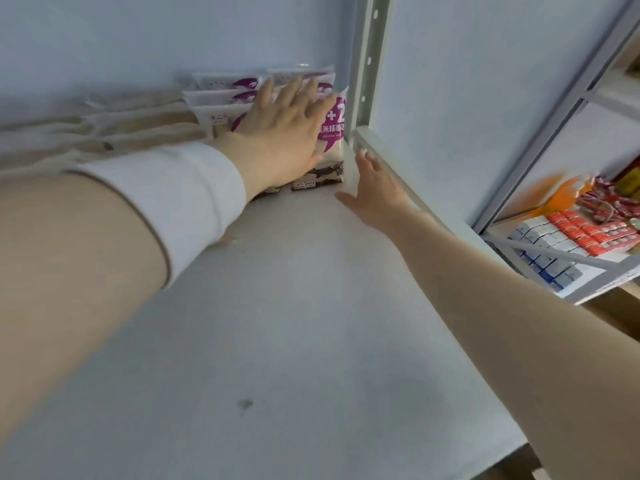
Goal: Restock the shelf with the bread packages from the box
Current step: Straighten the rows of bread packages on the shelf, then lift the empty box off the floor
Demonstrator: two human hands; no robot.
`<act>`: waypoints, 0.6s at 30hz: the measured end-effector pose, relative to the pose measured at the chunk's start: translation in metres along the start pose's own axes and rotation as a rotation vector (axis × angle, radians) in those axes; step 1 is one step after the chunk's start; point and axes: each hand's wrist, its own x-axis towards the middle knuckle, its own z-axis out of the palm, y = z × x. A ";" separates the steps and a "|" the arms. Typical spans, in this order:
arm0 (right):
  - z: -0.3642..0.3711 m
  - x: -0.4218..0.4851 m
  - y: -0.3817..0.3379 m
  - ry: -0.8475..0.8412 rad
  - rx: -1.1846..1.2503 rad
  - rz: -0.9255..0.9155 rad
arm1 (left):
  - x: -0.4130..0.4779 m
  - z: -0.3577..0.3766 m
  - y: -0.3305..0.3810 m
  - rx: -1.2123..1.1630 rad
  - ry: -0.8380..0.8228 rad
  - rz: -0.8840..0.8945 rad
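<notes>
Several white bread packages with purple labels (330, 133) stand in rows at the back right corner of the white shelf (294, 306). My left hand (280, 133) lies flat with fingers spread against the front package, pressing on it without gripping. My right hand (375, 192) is open, palm down, just right of the packages beside the shelf's side rail, holding nothing. More pale packages (104, 133) stretch blurred along the back to the left. The box is not in view.
A grey perforated upright post (370, 64) and side rail (408, 181) bound the shelf on the right. Beyond it, a neighbouring shelf (571, 271) holds small white, blue and red boxes (568, 240) and red snack packets (609, 202). A white back wall closes the rear.
</notes>
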 end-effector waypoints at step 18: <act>0.001 -0.241 -0.105 -0.131 -0.341 -0.034 | -0.281 -0.043 0.002 -0.099 -0.357 -0.225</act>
